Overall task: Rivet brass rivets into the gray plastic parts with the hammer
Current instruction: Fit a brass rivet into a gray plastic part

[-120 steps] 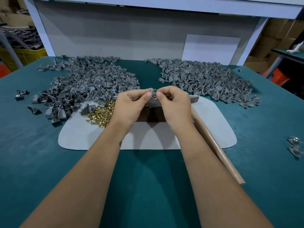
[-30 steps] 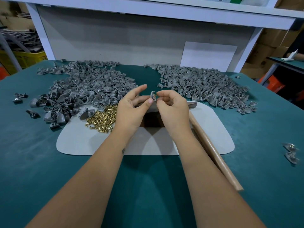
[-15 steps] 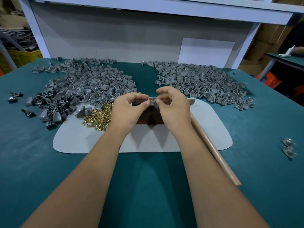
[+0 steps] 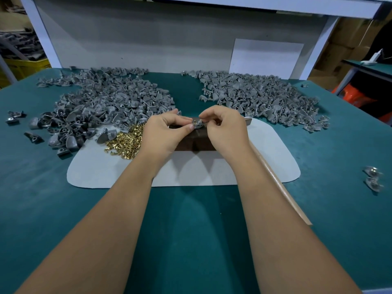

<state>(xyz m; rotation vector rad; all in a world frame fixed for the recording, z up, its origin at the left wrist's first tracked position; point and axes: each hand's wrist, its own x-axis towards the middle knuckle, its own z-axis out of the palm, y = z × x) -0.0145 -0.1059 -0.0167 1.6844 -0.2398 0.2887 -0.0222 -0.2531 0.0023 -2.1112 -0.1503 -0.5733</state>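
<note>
My left hand and my right hand meet over a dark block on the pale mat. Between their fingertips sits one small gray plastic part with a brass rivet standing in it. My right hand pinches the part; my left thumb and forefinger pinch at the rivet. A heap of loose brass rivets lies left of my left hand. The hammer's wooden handle runs along the mat's right side, its head behind my right hand.
Two big heaps of gray parts lie on the green table: the left heap and the right heap. A few stray parts sit at the right edge. A gray back panel and white frame posts close the far side.
Both hands have come down from mid-air onto the dark block with the gray part. The rivet now shows standing up in the part.
</note>
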